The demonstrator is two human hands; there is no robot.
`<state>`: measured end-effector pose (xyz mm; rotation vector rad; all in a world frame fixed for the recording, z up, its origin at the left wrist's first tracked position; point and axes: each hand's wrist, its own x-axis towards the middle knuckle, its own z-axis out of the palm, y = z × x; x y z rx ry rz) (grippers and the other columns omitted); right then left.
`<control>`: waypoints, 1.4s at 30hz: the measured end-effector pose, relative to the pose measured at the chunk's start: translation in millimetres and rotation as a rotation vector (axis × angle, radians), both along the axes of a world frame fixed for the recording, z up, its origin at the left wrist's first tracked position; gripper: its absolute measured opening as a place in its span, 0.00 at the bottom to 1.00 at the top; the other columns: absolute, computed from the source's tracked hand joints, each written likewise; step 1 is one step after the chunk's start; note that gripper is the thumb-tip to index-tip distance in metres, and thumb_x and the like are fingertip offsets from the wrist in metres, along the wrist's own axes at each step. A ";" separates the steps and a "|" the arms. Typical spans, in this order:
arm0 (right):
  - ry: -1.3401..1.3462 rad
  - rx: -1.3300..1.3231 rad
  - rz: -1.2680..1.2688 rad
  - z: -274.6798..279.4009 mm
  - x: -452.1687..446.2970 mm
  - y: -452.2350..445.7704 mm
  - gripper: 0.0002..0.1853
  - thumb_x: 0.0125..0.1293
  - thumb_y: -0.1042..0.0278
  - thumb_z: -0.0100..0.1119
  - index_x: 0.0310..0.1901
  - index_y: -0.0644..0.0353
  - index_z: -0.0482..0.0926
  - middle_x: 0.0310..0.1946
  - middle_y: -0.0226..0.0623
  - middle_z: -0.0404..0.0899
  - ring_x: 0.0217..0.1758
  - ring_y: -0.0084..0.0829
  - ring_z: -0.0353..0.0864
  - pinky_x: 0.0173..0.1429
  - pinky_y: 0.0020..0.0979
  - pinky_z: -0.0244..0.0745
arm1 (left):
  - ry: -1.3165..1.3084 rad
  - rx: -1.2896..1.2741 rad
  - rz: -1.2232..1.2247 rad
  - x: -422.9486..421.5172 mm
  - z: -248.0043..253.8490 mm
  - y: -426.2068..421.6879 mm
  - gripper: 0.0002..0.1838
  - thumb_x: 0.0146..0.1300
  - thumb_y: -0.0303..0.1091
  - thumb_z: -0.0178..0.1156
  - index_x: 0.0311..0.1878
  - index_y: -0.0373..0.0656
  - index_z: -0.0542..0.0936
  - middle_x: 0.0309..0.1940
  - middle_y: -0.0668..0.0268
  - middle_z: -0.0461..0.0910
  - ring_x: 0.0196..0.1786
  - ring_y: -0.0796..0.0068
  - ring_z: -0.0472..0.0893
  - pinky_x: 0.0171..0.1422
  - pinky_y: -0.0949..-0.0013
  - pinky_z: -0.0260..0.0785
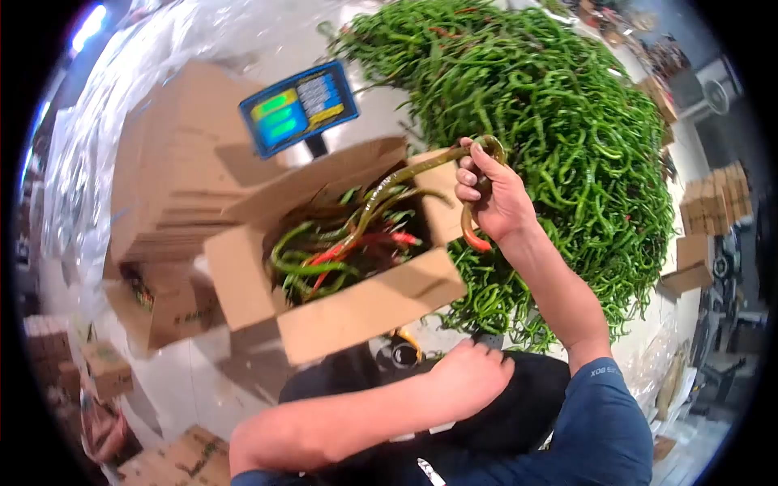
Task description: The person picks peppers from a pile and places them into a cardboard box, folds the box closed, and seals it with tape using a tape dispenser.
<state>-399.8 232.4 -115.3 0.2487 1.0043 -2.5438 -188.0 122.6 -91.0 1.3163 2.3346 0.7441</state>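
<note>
Held pepper [425, 165] glossy, smooth; open box [369, 309] matt cardboard; sheeting [93, 154] crinkled, shiny plastic; sleeve [604, 409] matt cloth; display panel [298, 108] smooth plastic.

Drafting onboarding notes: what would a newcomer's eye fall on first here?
Probably the big pile of green peppers, filling the upper right. Next, the lit screen behind the open box left of centre, then the right hand, beside the box, gripping a long pepper.

The box [369, 314] lies open from above; a raised flap [324, 178] and display [298, 108] bar its far edge, heaped peppers [559, 138] its right.
</note>
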 end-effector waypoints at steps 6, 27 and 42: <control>-0.057 0.152 0.159 -23.8 26.0 -95.4 0.11 0.71 0.65 0.62 0.48 0.60 0.75 0.34 0.33 0.76 0.33 0.27 0.75 0.33 0.27 0.69 | 0.023 0.050 -0.024 10.7 0.9 1.5 0.18 0.55 0.33 0.61 0.49 0.37 0.78 0.36 0.60 0.80 0.39 0.62 0.82 0.45 0.62 0.71; -0.131 2.123 -0.294 -49.0 315.9 377.7 0.15 0.62 0.67 0.65 0.47 0.67 0.79 0.33 0.47 0.83 0.35 0.35 0.79 0.43 0.37 0.74 | 0.037 -0.069 -0.183 36.0 7.6 -5.9 0.20 0.60 0.41 0.64 0.52 0.39 0.78 0.37 0.61 0.79 0.41 0.63 0.81 0.45 0.62 0.71; -0.596 2.164 -0.214 -111.1 568.0 572.1 0.15 0.59 0.64 0.64 0.39 0.71 0.82 0.35 0.55 0.84 0.42 0.51 0.84 0.49 0.46 0.76 | 0.132 -0.145 -0.246 50.0 -11.7 15.6 0.20 0.53 0.37 0.65 0.48 0.38 0.79 0.35 0.61 0.80 0.38 0.63 0.82 0.44 0.63 0.71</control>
